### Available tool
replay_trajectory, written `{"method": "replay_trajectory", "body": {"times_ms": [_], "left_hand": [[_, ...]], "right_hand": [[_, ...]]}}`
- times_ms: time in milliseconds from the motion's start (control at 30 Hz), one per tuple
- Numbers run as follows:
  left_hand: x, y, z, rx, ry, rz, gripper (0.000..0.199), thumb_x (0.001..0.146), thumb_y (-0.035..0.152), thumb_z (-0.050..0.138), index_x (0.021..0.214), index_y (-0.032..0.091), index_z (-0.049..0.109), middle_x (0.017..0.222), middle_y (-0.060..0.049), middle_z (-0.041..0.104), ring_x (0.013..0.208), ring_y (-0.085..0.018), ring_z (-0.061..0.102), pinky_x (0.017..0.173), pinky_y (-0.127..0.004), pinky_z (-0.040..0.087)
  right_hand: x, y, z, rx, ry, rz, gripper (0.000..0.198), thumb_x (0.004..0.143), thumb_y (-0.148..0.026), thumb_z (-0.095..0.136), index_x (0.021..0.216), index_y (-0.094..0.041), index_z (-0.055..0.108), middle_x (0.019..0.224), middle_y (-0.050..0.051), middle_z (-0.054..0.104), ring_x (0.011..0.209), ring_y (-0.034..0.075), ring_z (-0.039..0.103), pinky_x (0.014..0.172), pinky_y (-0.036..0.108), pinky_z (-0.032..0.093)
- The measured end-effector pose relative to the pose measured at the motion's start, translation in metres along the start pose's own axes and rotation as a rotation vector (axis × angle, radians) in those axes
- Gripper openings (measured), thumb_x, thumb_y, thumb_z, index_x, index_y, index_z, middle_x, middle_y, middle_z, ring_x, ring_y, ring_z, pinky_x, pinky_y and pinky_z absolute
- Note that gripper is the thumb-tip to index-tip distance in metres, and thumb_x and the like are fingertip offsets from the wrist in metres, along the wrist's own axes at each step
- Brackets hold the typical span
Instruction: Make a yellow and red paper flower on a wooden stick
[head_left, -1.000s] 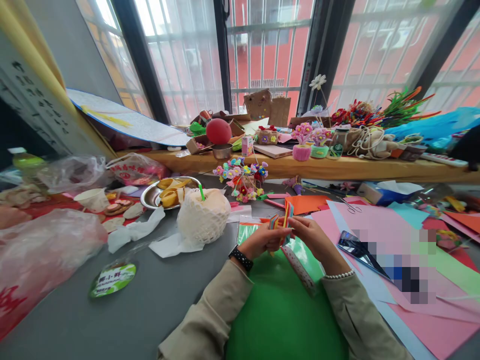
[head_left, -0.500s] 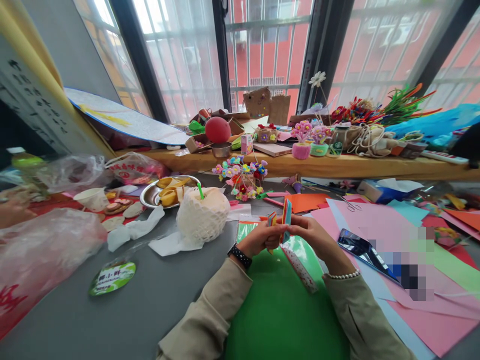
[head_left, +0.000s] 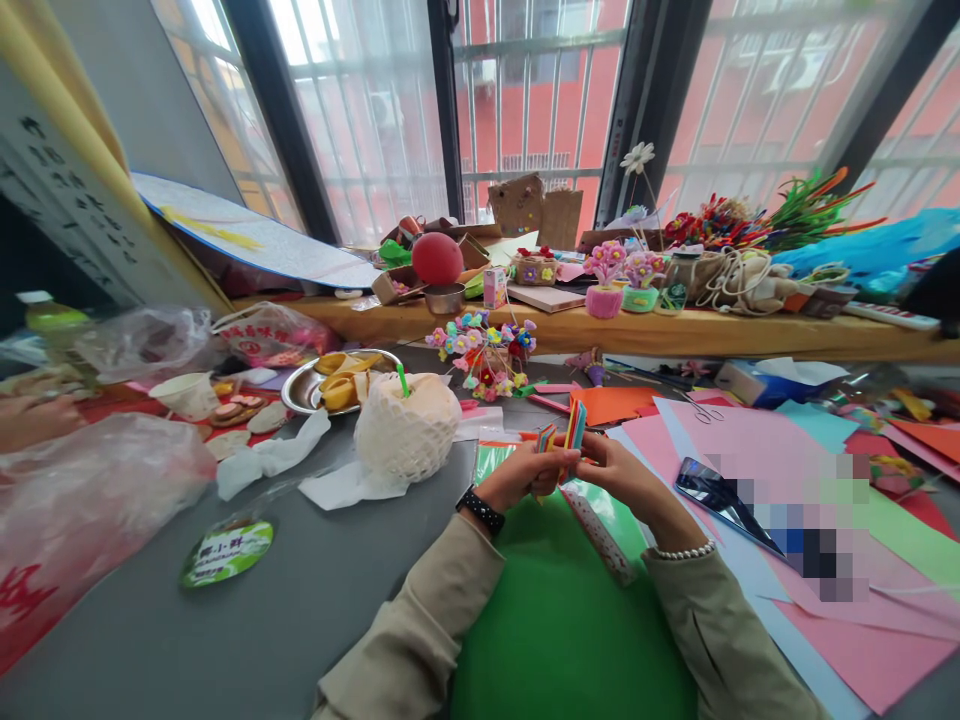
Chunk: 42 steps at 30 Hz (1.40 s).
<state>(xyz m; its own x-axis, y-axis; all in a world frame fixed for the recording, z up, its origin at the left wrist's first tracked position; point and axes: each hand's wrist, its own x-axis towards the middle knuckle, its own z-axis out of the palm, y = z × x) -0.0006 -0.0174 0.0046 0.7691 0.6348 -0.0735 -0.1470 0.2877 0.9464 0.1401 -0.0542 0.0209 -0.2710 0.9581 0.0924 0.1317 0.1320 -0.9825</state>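
- One grey table (head_left: 300,640) lies under the green sheet and all around it.
- One long wooden windowsill (head_left: 375,320) runs behind the green sheet, full of stuff.
- One shiny green sheet (head_left: 570,620) lies right in front of the person.
- One big see-through bag (head_left: 112,490) sits well to the left of the green sheet.
- Two or more pink paper sheets (head_left: 862,650) overlap to the right of the green sheet.
- One coconut (head_left: 409,425) in a white net, with one green straw (head_left: 403,380), stands just left of the green sheet's far end.
- One black phone (head_left: 720,505), partly blurred out, lies to the right of the green sheet.
- One metal bowl (head_left: 296,388) with yellow peels is farther left of the green sheet.
- One left hand (head_left: 517,475), over the green sheet, pinches the folded paper.
- One right hand (head_left: 619,470), over the green sheet too, has bent fingers reaching the paper; I cannot tell if they squeeze it.
- One speckled strip (head_left: 598,535) lies on the green sheet, just below the hands.
- One red balloon (head_left: 437,260) and two flower pots (head_left: 604,302) are behind the green sheet.
- Folded paper (head_left: 575,425) in many colors, with two ends poking up, is held above the green sheet's far end.
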Motion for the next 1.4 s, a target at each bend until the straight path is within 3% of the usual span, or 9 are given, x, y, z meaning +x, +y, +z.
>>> {"method": "replay_trajectory", "body": {"times_ms": [200,400,567,900,1133,1300,1400], "left_hand": [[0.0,0.001,0.002,0.069,0.021,0.014,0.029,0.065,0.036,0.056,0.082,0.014,0.047,0.038,0.011,0.028,0.03,0.0,0.019,0.033,-0.017,0.011],[0.0,-0.001,0.003,0.233,0.064,0.011,0.03,0.062,0.039,0.057,0.07,0.01,0.051,0.047,0.006,0.039,0.032,0.0,0.026,0.034,-0.018,0.015],[0.001,-0.001,0.003,0.237,0.077,0.004,0.028,0.062,0.038,0.058,0.066,0.012,0.05,0.045,0.006,0.038,0.033,-0.001,0.027,0.034,-0.019,0.015],[-0.003,0.0,0.001,0.034,-0.17,-0.108,0.025,0.064,0.035,0.056,0.063,0.011,0.05,0.035,0.01,0.024,0.03,0.0,0.015,0.032,-0.018,0.008],[-0.007,0.004,0.0,-0.027,-0.368,-0.189,0.027,0.066,0.036,0.055,0.061,0.01,0.05,0.033,0.011,0.02,0.03,0.0,0.014,0.032,-0.017,0.007],[-0.006,0.003,-0.001,-0.063,-0.385,-0.193,0.028,0.067,0.037,0.054,0.062,0.01,0.05,0.033,0.011,0.018,0.029,-0.001,0.013,0.032,-0.017,0.007],[-0.004,0.002,0.001,-0.086,-0.324,-0.178,0.027,0.068,0.037,0.053,0.065,0.01,0.052,0.035,0.011,0.018,0.03,-0.001,0.013,0.032,-0.016,0.008]], "right_hand": [[-0.005,-0.002,-0.008,0.14,-0.133,-0.058,0.037,0.07,-0.029,0.054,0.105,-0.02,0.052,0.106,0.004,0.055,0.095,0.019,0.048,0.082,0.032,0.037],[0.0,0.008,-0.009,0.133,0.0,-0.007,0.034,0.075,-0.038,0.046,0.099,-0.018,0.058,0.083,0.004,0.062,0.071,0.015,0.053,0.067,0.029,0.04],[0.002,0.012,-0.008,0.138,0.023,-0.026,0.032,0.074,-0.038,0.047,0.094,-0.017,0.06,0.078,0.003,0.063,0.069,0.015,0.053,0.067,0.029,0.039],[0.002,0.014,-0.008,0.531,0.004,-0.037,0.027,0.063,-0.036,0.061,0.084,-0.021,0.062,0.079,0.003,0.062,0.074,0.015,0.055,0.074,0.03,0.038],[0.005,0.016,0.0,0.63,-0.011,-0.098,0.02,0.056,-0.034,0.066,0.065,-0.019,0.058,0.063,-0.003,0.054,0.06,0.008,0.049,0.058,0.019,0.038],[0.007,0.02,0.004,0.653,0.067,-0.056,0.018,0.057,-0.032,0.066,0.066,-0.019,0.059,0.06,-0.004,0.053,0.053,0.005,0.048,0.051,0.017,0.037],[0.008,0.02,0.004,0.66,0.151,-0.039,0.019,0.056,-0.031,0.067,0.068,-0.019,0.059,0.058,-0.004,0.053,0.049,0.005,0.046,0.047,0.016,0.036]]}}
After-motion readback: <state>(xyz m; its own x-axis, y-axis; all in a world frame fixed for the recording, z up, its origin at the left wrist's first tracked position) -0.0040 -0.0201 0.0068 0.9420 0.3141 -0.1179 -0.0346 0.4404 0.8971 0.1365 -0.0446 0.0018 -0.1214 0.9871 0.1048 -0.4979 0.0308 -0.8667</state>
